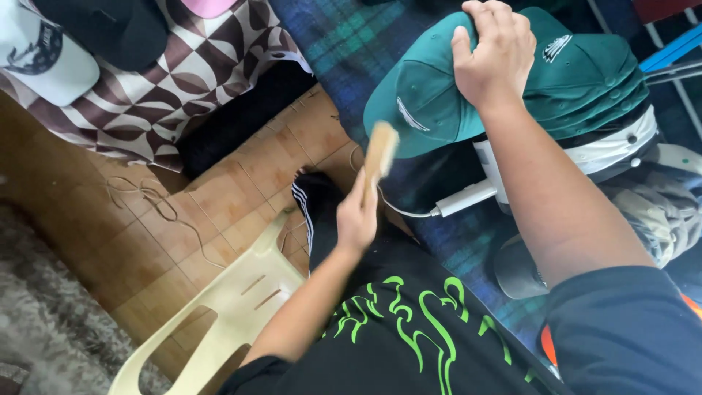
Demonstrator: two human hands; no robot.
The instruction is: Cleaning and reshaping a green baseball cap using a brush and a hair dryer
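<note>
1. The right hand (pixel 491 53) presses down on the crown of a green cap (pixel 439 102), fingers curled over the top and thumb along the near side, gripping it.
2. That cap tops a stack of caps (pixel 599 95) at the upper right of the view; its brim juts left, past the stack's edge, over a dark plaid cloth (pixel 344 44).
3. The left hand (pixel 356 219) is closed around the lower end of a wooden brush (pixel 380 151), held upright and blurred, its top just under the brim's edge; whether the two touch cannot be told.
4. Below the stack, a white plug (pixel 468 197) with a thin cable lies on the plaid cloth, close beside the right forearm.
5. A pale plastic chair (pixel 241 300) sits under the left arm, its edge running toward the lower left.
6. Bare tiled floor (pixel 146 241) lies open left of the chair, crossed by loose string (pixel 157 205).
7. A brown-and-white patterned cloth (pixel 168 73) borders the floor at the upper left, carrying a white cap (pixel 40 51) and a black cap (pixel 110 25).
8. A grey rug (pixel 44 314) edges the floor at the lower left.
</note>
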